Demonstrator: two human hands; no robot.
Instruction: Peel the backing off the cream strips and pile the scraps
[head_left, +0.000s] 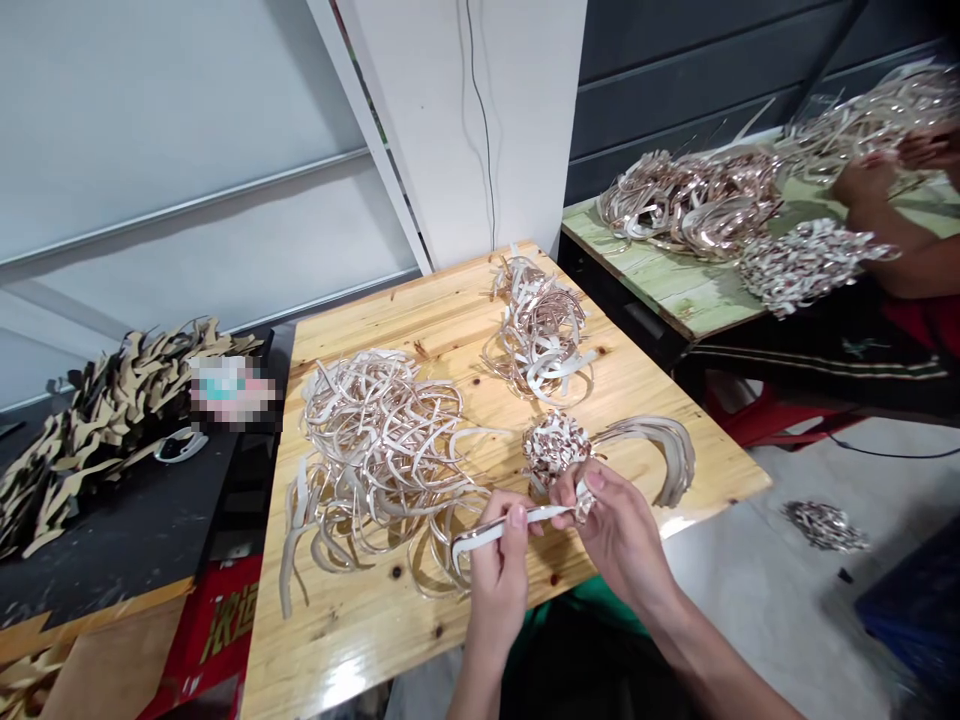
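Note:
Near the front of the wooden table (352, 650), my left hand (504, 555) pinches a white and rose-gold strip (480, 537) between thumb and fingers. Its loose end curls down past that hand. At the strip's other end, my right hand (611, 520) closes its thumb and fingers around a small folded part. Just behind my right hand sits a clump of small folded pieces (555, 445). To its right a bundle of strips (671, 455) lies in a curve. A large tangle of loose strips (382, 440) spreads to the left of my hands.
Another heap of strips (540, 325) lies toward the table's back corner. At right, a person's hands (866, 180) work over a green table (660, 270) with strip piles. Brown cut pieces (112, 420) cover a black table at left. A folded clump (825, 525) lies on the floor.

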